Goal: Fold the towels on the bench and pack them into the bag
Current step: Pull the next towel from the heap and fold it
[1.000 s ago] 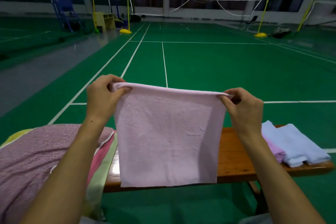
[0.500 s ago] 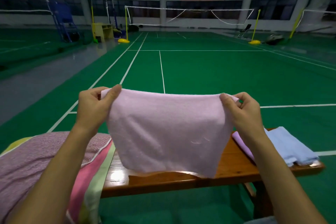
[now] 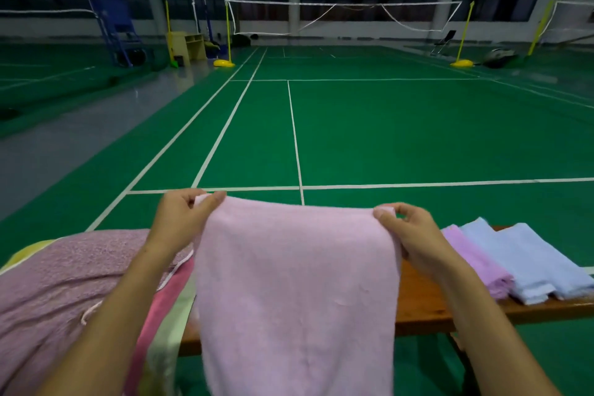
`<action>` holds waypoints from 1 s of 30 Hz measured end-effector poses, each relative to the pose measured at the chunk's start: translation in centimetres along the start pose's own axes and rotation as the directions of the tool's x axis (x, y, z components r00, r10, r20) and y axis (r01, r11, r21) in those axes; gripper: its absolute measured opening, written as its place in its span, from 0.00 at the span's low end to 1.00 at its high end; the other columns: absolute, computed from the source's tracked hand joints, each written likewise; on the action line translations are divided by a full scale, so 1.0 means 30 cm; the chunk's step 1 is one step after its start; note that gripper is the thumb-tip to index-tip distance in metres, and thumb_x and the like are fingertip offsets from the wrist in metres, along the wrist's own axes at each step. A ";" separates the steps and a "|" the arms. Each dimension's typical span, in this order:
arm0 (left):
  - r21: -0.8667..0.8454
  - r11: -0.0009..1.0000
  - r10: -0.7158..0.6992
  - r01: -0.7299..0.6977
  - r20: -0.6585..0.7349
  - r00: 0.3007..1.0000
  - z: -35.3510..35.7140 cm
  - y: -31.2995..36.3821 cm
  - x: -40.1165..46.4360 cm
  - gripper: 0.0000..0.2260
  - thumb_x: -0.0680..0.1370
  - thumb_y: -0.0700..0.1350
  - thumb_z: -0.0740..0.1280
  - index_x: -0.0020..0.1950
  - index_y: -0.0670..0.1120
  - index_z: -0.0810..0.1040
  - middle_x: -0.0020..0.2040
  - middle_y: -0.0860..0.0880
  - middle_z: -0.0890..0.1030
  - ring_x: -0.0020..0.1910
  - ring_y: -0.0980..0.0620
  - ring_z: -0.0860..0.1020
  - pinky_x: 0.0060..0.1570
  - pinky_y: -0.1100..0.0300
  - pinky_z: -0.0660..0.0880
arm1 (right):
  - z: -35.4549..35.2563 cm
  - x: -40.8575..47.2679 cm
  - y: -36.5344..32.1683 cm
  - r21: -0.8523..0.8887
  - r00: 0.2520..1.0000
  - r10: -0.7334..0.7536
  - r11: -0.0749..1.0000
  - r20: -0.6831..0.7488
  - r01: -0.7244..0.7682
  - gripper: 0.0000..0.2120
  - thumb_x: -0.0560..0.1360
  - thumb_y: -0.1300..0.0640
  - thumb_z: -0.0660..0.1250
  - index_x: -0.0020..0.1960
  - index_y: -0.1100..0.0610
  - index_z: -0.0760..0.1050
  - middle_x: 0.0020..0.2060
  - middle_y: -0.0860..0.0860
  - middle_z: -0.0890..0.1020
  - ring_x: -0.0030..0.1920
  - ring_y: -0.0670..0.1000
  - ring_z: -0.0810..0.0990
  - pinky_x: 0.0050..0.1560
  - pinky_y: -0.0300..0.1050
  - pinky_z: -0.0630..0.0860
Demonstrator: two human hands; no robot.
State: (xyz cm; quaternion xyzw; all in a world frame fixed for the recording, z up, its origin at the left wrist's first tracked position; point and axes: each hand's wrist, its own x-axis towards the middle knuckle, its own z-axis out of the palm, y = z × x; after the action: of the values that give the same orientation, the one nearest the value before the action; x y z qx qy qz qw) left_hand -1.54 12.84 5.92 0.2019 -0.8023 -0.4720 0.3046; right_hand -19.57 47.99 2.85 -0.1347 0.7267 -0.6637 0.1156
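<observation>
A pale pink towel (image 3: 295,292) drapes over the wooden bench (image 3: 427,305), its far edge held up and its near end hanging past the bench's front edge. My left hand (image 3: 183,219) pinches the far left corner between thumb and fingers. My right hand (image 3: 408,231) pinches the far right corner. On the bench to the right lie a folded lilac towel (image 3: 475,260) and two folded light blue towels (image 3: 527,260), side by side. No bag can be made out.
A heap of unfolded cloth (image 3: 64,292), mauve on top with pink and pale yellow-green layers under it, covers the bench's left end. Beyond the bench lies a green badminton court with white lines; a net (image 3: 344,14) stands far back.
Both hands have dropped and moved forward with the pink towel, which went from hanging in the air in front of the bench to lying draped over it. The camera tilted upward.
</observation>
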 end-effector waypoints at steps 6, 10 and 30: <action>-0.043 0.974 -0.222 0.220 -0.026 0.975 0.141 -0.280 0.067 0.14 0.78 0.52 0.76 0.46 0.40 0.85 0.43 0.33 0.83 0.29 0.39 0.82 0.35 0.43 0.82 | 0.091 0.201 0.212 -0.384 0.998 -0.053 0.923 -0.025 0.040 0.09 0.83 0.64 0.65 0.54 0.54 0.82 0.48 0.52 0.85 0.47 0.53 0.84 0.44 0.44 0.79; -0.073 0.956 -0.291 0.285 -0.091 0.952 0.235 -0.365 0.132 0.08 0.78 0.47 0.77 0.48 0.42 0.85 0.49 0.36 0.84 0.31 0.39 0.83 0.27 0.53 0.83 | 0.166 0.278 0.298 -0.648 0.975 -0.172 0.761 -0.142 0.040 0.07 0.85 0.55 0.63 0.56 0.52 0.80 0.46 0.47 0.83 0.44 0.51 0.81 0.43 0.48 0.74; 0.375 0.910 -0.004 -0.180 0.440 0.898 0.306 -0.459 -0.036 0.09 0.80 0.50 0.74 0.58 0.63 0.81 0.55 0.66 0.83 0.55 0.69 0.79 0.59 0.62 0.79 | 0.038 0.120 0.401 -0.766 0.957 0.262 0.587 -0.129 -0.263 0.11 0.82 0.48 0.71 0.56 0.56 0.79 0.44 0.48 0.84 0.41 0.50 0.82 0.34 0.37 0.74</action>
State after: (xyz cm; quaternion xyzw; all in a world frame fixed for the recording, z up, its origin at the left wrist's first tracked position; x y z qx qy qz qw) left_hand -6.48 12.81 -9.92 0.1139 -0.9382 -0.3133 0.0923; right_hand -23.06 46.67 -9.19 -0.0619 0.9526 -0.2618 0.1421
